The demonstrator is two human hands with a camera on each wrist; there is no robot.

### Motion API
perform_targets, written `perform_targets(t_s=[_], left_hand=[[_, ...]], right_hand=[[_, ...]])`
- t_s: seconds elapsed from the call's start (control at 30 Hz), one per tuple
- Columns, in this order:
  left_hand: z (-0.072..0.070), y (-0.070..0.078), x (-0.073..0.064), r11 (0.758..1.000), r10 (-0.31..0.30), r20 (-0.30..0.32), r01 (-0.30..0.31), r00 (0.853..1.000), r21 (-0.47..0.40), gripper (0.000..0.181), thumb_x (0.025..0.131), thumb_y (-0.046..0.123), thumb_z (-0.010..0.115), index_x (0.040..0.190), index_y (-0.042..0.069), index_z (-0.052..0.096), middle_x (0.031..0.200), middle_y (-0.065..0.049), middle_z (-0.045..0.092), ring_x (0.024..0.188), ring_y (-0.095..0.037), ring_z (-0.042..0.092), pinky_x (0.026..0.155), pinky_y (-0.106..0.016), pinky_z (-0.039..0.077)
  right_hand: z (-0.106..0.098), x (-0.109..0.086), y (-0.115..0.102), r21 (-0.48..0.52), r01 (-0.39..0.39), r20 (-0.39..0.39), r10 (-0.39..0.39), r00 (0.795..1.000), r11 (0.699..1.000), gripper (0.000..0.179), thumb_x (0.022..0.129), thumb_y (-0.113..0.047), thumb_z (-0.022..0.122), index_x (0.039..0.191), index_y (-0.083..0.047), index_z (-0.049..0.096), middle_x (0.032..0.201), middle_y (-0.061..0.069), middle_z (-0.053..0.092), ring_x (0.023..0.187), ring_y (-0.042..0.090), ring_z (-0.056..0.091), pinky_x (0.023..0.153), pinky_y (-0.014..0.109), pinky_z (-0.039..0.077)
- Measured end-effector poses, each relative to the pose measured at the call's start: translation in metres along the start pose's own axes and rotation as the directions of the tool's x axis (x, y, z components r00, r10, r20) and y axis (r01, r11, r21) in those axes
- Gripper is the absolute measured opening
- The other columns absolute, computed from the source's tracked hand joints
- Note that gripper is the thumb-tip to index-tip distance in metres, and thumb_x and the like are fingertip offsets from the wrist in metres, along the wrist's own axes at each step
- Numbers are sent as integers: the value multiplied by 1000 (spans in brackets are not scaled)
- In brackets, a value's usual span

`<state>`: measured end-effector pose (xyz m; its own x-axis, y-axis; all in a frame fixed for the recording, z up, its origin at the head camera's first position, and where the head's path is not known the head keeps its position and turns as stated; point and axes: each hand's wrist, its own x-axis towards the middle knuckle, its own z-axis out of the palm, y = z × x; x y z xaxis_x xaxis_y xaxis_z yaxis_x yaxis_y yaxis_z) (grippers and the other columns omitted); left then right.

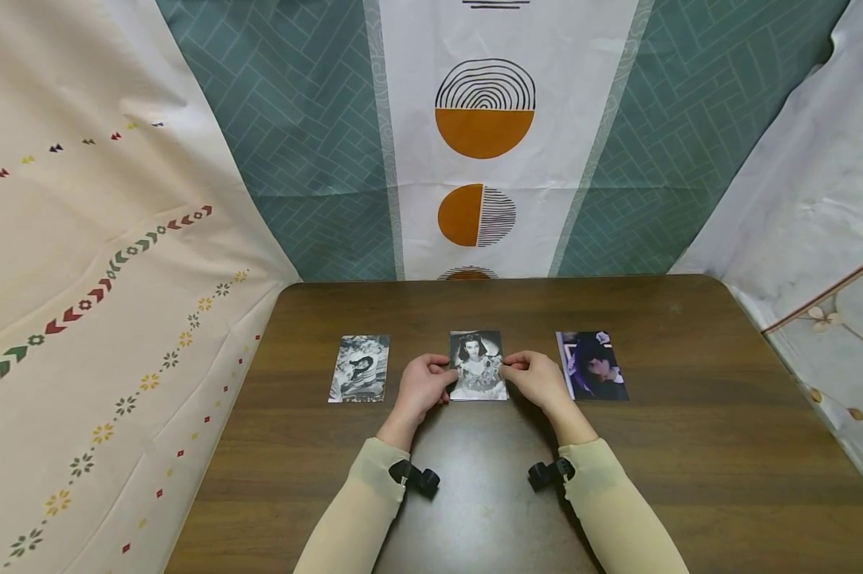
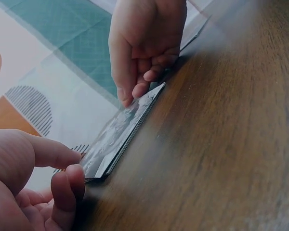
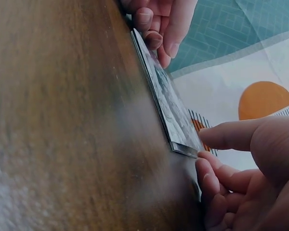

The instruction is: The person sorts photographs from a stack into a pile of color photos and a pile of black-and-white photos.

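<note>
A small stack of photo prints (image 1: 478, 367) lies on the table between my hands, its top print a black-and-white picture of a person with dark hair. My left hand (image 1: 424, 384) pinches the stack's left edge, thumb over the print. At the opposite edge my right hand (image 1: 537, 378) pinches it the same way. From the side, in the left wrist view, the stack (image 2: 120, 132) shows several thin layers, low over the wood. The right wrist view shows the thumb and fingertips (image 3: 209, 137) right at the stack's near corner.
Left of my hands lies another black-and-white photo (image 1: 360, 368). To the right is a dark purple-blue photo (image 1: 593, 367), close to my right hand. The brown wooden table (image 1: 474, 494) meets a patterned cloth (image 1: 317, 199) at its back edge. Each wrist wears a black camera (image 1: 417, 478).
</note>
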<state>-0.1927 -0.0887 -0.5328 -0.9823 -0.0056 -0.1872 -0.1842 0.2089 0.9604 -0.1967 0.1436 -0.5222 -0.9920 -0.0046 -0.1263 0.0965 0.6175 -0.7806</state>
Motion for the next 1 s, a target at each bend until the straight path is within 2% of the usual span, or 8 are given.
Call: perform_targets(t_s=[0.33, 0.6, 0.73, 1.0], left_hand=[[0, -2, 1, 999, 7, -43, -9, 999, -49, 31, 93, 8, 77, 120, -2, 70, 87, -3, 61, 51, -10, 52, 48, -21, 43], [0, 2, 1, 992, 23, -17, -25, 1000, -123, 35, 95, 9, 78, 128, 3, 70, 101, -8, 66, 52, -13, 54, 48, -23, 44], [0, 7, -1, 988, 33, -26, -37, 999, -148, 38, 95, 8, 77, 132, 4, 69, 100, -6, 65, 53, -13, 55, 49, -23, 45], [-2, 10, -3, 986, 42, -50, -50, 998, -159, 50, 95, 7, 76, 143, 1, 64, 100, -4, 64, 57, -10, 54, 53, -24, 49]], right_hand=[[-1, -1, -3, 120, -11, 11, 10, 1000, 993, 32, 98, -23, 75, 120, 1, 75, 110, 15, 74, 100, 28, 67, 80, 34, 51], [-1, -2, -9, 248, -5, 12, 2, 1000, 969, 35, 100, -16, 74, 128, 4, 72, 112, 18, 75, 102, 27, 68, 83, 32, 51], [-1, -2, -11, 303, 3, 4, -5, 1000, 953, 36, 99, -13, 74, 130, 5, 70, 113, 19, 76, 103, 27, 70, 85, 30, 52], [1, -4, -14, 344, 19, 7, -22, 1000, 939, 41, 100, -13, 74, 137, 2, 67, 112, 17, 76, 103, 26, 69, 88, 29, 51]])
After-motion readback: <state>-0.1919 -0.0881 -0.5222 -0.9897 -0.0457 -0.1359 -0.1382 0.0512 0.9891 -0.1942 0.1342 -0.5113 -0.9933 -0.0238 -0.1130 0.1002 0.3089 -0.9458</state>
